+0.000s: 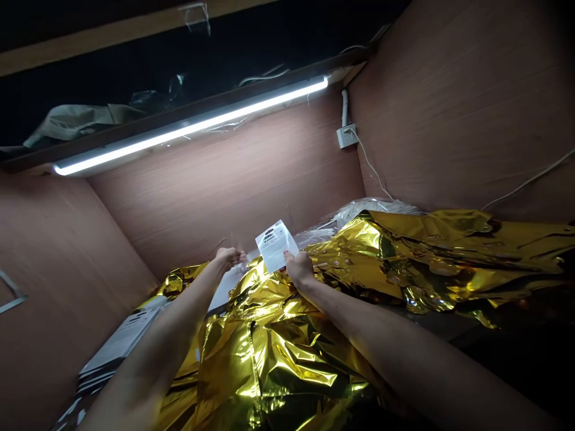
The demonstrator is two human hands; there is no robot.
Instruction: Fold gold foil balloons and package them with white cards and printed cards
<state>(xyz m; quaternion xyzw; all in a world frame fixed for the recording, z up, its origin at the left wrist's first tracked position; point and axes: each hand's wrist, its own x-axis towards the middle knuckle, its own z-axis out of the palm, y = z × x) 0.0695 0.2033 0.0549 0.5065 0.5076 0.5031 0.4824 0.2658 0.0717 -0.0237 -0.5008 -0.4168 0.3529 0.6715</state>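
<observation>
My right hand (299, 267) is closed on a white printed card (276, 246) with a hang slot near its top, the thumb lying on its face. To the left of the card, my left hand (230, 257) has its fingers curled together. Its fingertips are blurred, and a faint clear film seems to be beside them; what they pinch cannot be made out. Under both forearms spreads a crumpled heap of shiny gold foil bags (287, 353). A pale flat sheet (223, 288) lies below my left hand, partly hidden by the foil.
Stacked white cards (123, 335) lie along the left side. Clear plastic bags (377, 208) lie behind the foil. Brownish panels (224, 185) enclose the back and sides. A lit tube lamp (193, 127) hangs under a shelf, and a white socket (347, 136) with a cable is at the corner.
</observation>
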